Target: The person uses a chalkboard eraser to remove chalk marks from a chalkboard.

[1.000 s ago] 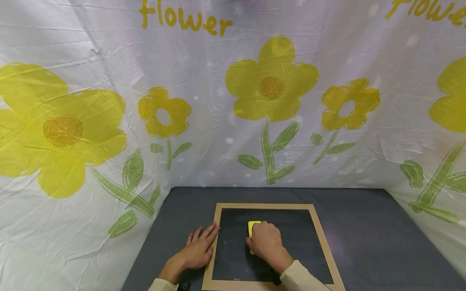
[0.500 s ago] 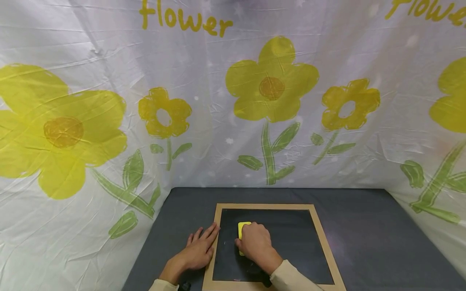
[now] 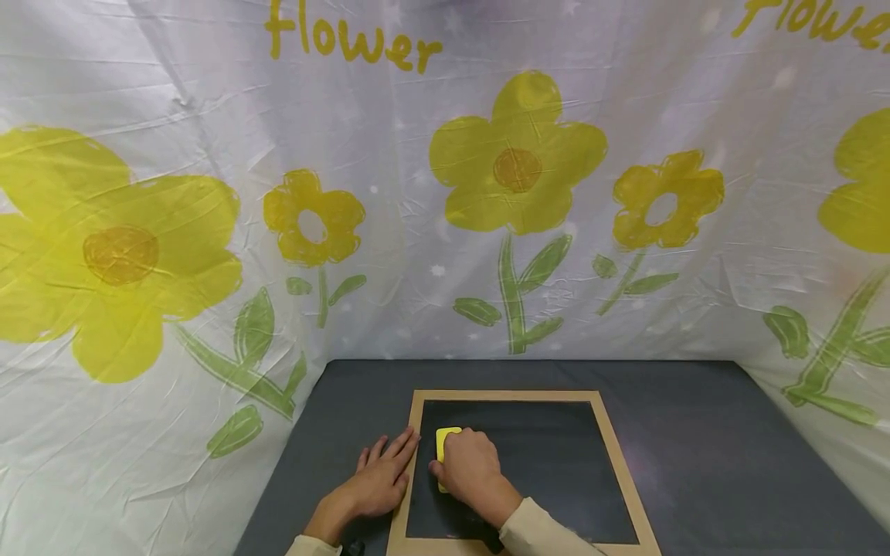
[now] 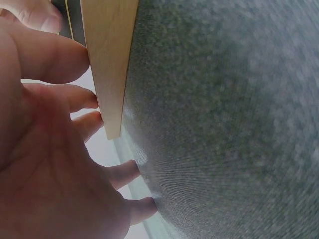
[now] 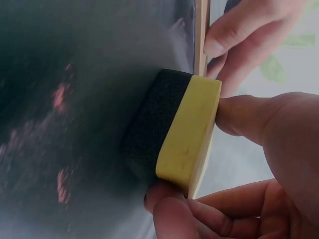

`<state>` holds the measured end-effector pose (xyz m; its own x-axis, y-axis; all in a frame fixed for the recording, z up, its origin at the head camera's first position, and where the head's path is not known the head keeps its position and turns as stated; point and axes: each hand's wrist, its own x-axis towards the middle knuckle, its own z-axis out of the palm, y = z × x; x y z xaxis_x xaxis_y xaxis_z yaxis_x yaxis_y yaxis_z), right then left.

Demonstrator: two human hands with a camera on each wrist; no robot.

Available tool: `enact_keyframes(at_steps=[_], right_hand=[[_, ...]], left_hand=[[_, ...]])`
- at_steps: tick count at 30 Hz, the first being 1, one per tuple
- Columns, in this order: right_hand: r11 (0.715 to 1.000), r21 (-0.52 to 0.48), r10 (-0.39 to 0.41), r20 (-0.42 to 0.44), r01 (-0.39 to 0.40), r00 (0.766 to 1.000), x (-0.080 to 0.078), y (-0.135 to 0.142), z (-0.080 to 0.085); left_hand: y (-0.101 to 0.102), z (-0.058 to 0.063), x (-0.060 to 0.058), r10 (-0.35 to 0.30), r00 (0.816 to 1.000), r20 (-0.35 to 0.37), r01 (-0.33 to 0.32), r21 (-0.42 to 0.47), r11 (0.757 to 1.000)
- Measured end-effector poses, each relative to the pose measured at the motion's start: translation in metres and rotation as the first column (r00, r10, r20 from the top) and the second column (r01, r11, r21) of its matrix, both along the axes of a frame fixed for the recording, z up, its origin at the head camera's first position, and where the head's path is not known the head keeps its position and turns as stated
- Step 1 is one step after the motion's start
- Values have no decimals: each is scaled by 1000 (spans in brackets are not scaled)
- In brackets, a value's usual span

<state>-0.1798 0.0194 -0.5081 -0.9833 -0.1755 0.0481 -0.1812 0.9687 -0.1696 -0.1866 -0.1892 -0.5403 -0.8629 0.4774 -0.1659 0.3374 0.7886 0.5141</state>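
A chalkboard (image 3: 542, 463) in a light wooden frame lies on the dark table. My right hand (image 3: 471, 466) grips a yellow-topped eraser (image 3: 445, 439) near the board's left side. In the right wrist view the eraser (image 5: 187, 134) shows its black felt face against the board, with thumb on one side and curled fingers on the other. Pinkish chalk smudges (image 5: 60, 97) mark the surface there. My left hand (image 3: 375, 480) rests at the left edge of the frame, fingers spread. In the left wrist view, its thumb and some fingertips touch the wooden frame (image 4: 109, 64) while other fingertips reach the cloth.
Dark cloth covers the table (image 3: 702, 455) around the board. A white curtain (image 3: 403, 293) printed with yellow flowers hangs behind the table and along both sides.
My right hand has slid the eraser leftward across the board, from near its middle to close to the left frame. The left hand has stayed in place.
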Motion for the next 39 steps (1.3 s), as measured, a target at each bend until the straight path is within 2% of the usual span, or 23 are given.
enact_keyframes(at_steps=[6, 17, 29, 39], right_hand=[[1000, 24, 11, -6, -11, 1000, 1, -8, 0], [999, -29, -21, 32, 21, 999, 0, -7, 3], [998, -53, -42, 63, 45, 997, -1, -5, 3], [996, -57, -66, 74, 70, 995, -2, 0, 3]], left_hand=[[3, 1, 0, 25, 1000, 16, -24, -40, 999], [-1, -6, -1, -3, 1000, 0, 3, 24, 1000], [3, 1, 1, 26, 999, 22, -25, -37, 999], [-1, -3, 0, 12, 1000, 1, -12, -5, 1000]])
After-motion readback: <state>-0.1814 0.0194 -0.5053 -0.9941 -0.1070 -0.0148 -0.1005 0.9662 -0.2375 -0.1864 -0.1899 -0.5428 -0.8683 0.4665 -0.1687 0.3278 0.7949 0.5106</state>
